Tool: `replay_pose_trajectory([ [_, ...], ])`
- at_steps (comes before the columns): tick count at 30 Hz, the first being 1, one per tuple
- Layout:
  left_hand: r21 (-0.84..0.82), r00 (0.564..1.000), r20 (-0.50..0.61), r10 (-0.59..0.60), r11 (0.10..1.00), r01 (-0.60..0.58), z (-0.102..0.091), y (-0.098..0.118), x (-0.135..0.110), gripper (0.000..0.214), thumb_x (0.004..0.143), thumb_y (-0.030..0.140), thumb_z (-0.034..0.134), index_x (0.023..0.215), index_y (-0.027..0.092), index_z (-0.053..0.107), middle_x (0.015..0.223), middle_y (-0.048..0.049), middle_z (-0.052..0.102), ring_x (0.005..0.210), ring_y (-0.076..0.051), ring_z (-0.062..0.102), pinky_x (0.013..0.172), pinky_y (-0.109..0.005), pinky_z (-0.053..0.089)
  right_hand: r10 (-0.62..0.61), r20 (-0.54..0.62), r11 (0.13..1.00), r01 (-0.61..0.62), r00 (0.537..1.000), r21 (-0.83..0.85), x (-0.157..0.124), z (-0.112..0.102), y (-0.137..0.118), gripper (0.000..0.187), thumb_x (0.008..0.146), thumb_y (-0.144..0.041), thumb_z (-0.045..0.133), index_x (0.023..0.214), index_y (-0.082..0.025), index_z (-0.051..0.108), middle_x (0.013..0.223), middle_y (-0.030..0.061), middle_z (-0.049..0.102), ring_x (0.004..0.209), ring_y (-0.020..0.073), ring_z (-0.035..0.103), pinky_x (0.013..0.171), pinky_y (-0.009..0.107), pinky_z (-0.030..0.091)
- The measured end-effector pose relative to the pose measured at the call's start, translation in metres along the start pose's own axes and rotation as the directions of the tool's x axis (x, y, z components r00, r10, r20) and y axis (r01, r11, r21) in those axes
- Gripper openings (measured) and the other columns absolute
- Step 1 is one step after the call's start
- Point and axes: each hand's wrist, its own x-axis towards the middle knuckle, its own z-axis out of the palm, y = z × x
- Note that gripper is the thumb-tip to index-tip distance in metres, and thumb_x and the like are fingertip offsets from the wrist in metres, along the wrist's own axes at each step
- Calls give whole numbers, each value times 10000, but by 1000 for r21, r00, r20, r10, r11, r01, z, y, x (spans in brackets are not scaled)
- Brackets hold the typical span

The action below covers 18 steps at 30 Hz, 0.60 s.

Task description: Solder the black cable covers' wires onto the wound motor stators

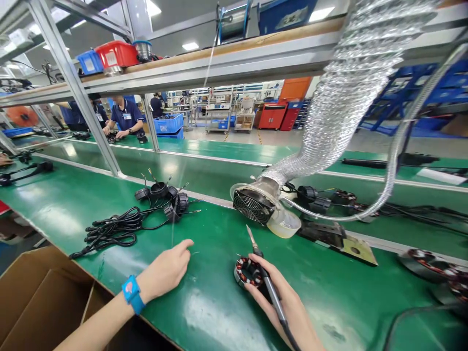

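My right hand [283, 297] is closed round a soldering iron [272, 292], its tip pointing up and away from me. The same hand's fingers grip the edge of a ring-shaped motor stator [247, 272] with copper windings, low over the green bench. To the left, my left hand [166, 273], with a blue wristband [133, 294], is closed in a pinch. A thin solder wire [173, 229] comes down from above into these fingers, and a short end sticks out towards the stator.
A black fan [253, 206] on a foil duct [325, 117] stands ahead, beside a clear cup [285, 224]. Black cables [113, 226] with caps lie left. More stators [431, 265] lie right. A cardboard box [44, 297] is at the bench edge. A co-worker [126, 117] works beyond.
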Motion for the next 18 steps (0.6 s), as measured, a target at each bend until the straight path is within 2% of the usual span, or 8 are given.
replay_pose_trajectory([
  [3,31,978,28,-208,978,207,-9,-2,2,249,979,159,303,896,182,537,988,-87,649,731,-176,635,644,-294,468,-27,-10,1000,27,1000,-14,0,1,-1,437,896,-385,592,1305,-267,492,1222,70,650,1035,195,683,871,261,557],
  [6,76,892,-17,-452,889,452,-28,-30,11,238,989,269,356,865,198,547,723,-25,642,652,-187,634,591,-278,405,-34,-14,999,33,999,-36,0,2,-2,428,903,-379,584,1303,-259,492,1230,80,644,1062,202,672,876,269,555],
  [8,88,847,-59,-529,842,532,-44,-48,24,244,982,337,395,896,195,574,683,-18,656,637,-194,647,571,-271,381,-30,-12,998,29,999,-50,0,1,-4,423,904,-369,580,1300,-244,499,1237,96,636,1080,213,664,887,285,553],
  [9,98,843,-78,-533,837,538,-50,-54,32,262,983,359,396,930,194,592,695,-24,673,652,-201,659,575,-270,381,-29,-9,998,29,1000,-52,0,1,-5,420,905,-361,578,1299,-237,503,1237,103,632,1082,217,662,896,294,550],
  [10,119,858,-84,-506,850,513,-56,-57,43,287,990,366,382,974,191,609,729,-38,693,688,-211,673,591,-273,392,-33,-8,998,33,999,-48,1,1,-6,417,906,-354,576,1299,-230,507,1236,108,630,1083,218,660,905,299,547],
  [12,175,920,-41,-390,903,391,-60,-57,67,336,1004,346,345,1040,185,638,833,-79,722,796,-236,693,652,-291,429,-55,-15,998,54,998,-33,1,1,-8,409,909,-340,571,1296,-222,511,1226,112,629,1081,217,657,913,302,543],
  [14,207,963,52,-265,946,249,-55,-52,93,328,991,315,386,1002,162,677,926,-125,721,881,-260,691,715,-316,459,-74,-18,997,74,997,-18,2,1,-9,405,912,-330,568,1298,-220,509,1223,113,626,1084,214,654,913,303,543],
  [18,192,971,168,-170,972,137,-32,-45,132,196,887,196,559,785,113,704,948,-183,705,894,-269,689,768,-325,487,-65,-21,998,65,998,-10,1,0,-10,410,915,-304,567,1310,-216,502,1233,124,613,1113,225,636,942,330,531],
])
